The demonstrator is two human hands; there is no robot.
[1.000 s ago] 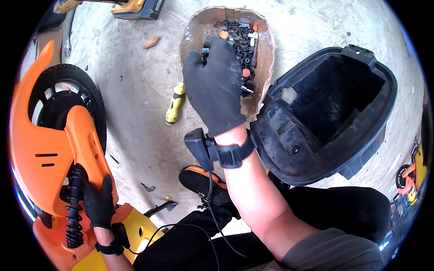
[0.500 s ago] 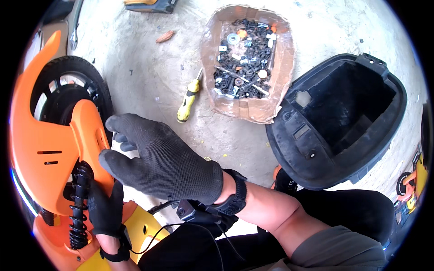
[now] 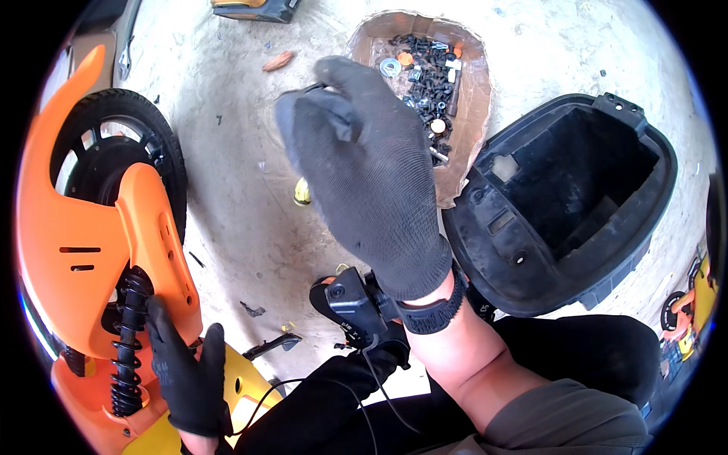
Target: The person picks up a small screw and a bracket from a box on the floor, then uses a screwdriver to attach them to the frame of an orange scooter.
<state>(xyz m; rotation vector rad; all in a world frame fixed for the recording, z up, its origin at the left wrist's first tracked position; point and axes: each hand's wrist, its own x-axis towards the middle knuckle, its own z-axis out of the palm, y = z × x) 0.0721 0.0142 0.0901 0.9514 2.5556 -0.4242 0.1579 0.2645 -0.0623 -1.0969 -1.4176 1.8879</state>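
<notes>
My left hand [image 3: 189, 371], in a dark glove, rests by the lower end of an orange plastic cover [image 3: 163, 235], beside a black coil-spring shock absorber [image 3: 129, 345]. Its thumb stands apart from the fingers and I see nothing held in it. My gloved right hand [image 3: 371, 159] is raised over the floor at the near left side of a cardboard box [image 3: 472, 114] of small dark fasteners. Its fingers are curled together, and a small dark bit shows at the tips, too small to name. Under that hand lies a yellow-handled screwdriver [image 3: 302, 191], mostly hidden.
An orange scooter body [image 3: 64, 220] with a black-tyred wheel [image 3: 163, 129] fills the left side. A black plastic storage tub [image 3: 485, 243] lies at the right. Farther back are a brown scrap [image 3: 278, 61] and a dark case [image 3: 262, 10]. A thin cable [image 3: 364, 387] crosses my leg.
My right hand has moved from the orange cover up and right, to beside the cardboard box, covering most of the screwdriver. The left hand has shifted slightly down and its thumb has opened outward.
</notes>
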